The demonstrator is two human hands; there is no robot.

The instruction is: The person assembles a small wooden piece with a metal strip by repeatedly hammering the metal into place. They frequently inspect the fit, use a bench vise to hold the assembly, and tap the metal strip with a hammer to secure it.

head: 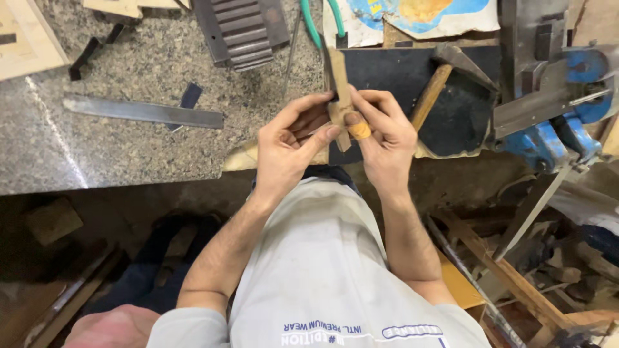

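Note:
Both of my hands meet over the front edge of a speckled stone bench (129,148). My left hand (290,145) and my right hand (383,138) together grip a narrow brown strip, like sandpaper or thin wood (340,80), that points away from me. My right thumb wears an orange cover (359,130) and presses on the strip's near end. The part of the strip inside my fingers is hidden.
A hammer with a wooden handle (431,93) lies on a black mat (393,74) just right of my hands. A blue vise (554,129) stands at the right. A flat metal bar (145,111), a ridged dark block (242,32) and green-handled pliers (311,22) lie on the bench.

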